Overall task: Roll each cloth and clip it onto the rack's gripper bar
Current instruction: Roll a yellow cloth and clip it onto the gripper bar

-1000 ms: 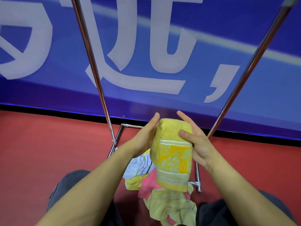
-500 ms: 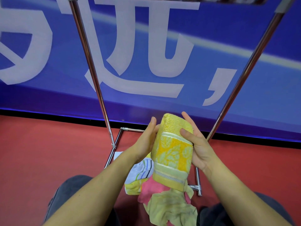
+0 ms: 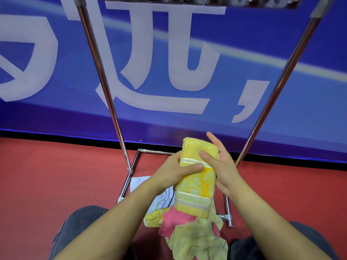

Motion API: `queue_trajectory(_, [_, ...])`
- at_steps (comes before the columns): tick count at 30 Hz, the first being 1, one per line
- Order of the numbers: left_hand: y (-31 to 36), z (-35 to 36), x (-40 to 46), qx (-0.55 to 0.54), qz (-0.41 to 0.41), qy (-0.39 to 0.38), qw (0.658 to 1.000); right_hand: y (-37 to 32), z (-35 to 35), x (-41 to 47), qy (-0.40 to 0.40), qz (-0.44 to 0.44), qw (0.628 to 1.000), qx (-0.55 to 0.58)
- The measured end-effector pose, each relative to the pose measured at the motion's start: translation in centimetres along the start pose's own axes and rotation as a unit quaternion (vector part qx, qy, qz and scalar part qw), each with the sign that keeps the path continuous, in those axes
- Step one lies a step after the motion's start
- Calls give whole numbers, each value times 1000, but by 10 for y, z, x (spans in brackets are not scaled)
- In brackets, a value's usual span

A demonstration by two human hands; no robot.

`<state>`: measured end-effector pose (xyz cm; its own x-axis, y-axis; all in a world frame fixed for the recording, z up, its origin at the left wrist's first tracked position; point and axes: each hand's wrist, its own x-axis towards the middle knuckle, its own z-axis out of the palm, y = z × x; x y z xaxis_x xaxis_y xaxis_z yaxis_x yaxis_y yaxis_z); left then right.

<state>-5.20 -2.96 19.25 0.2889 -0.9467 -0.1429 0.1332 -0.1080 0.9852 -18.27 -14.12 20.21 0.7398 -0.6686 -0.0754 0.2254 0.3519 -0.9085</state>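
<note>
- The yellow towel (image 3: 197,177) is held upright in front of the person, at the centre of the view, already rolled into a thick bundle; its lower hem hangs free at 6 o'clock.
- The left hand (image 3: 174,170) grips the roll from 9 o'clock, with the thumb curled across the front of it.
- The right hand (image 3: 223,169) holds it from 3 o'clock: the thumb presses on the front, and the fingers seem to lie behind the roll, one finger pointing up.
- The towel looks soft, light and thick. It probably springs open if the hold becomes loose, so a firm hold around the middle of the roll seems best.
- The gripper bar (image 3: 197,0) is high at 12 o'clock, well apart from the towel, between the two poles of the rack (image 3: 105,87).
- More cloths (image 3: 187,229) lie in a pile on the red floor (image 3: 56,181) at 6 o'clock, not yet rolled.
</note>
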Motion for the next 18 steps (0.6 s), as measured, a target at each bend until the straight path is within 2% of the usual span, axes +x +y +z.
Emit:
queue_trajectory(7, [-5, -5, 3, 22, -13, 39, 999, 4, -9, 9, 35, 20, 998, -56])
queue_trajectory(10, [-8, -6, 4, 54, -30, 40, 997, 8, -13, 12, 111, 19, 976, -186])
queue_trajectory(12, [-11, -7, 3, 72, -39, 33, 996, 12, -16, 13, 135, 22, 934, -331])
queue_trajectory(14, [-12, -9, 3, 69, -46, 26, 996, 11, -20, 13, 118, 25, 894, -431])
queue_trajectory(15, [-11, -11, 2, 60, -50, 16, 997, 9, -21, 14, 92, 25, 896, -435])
queue_trajectory(18, [-9, -14, 0, 35, -59, -20, 997, 2, -24, 13, -3, 27, 939, -343])
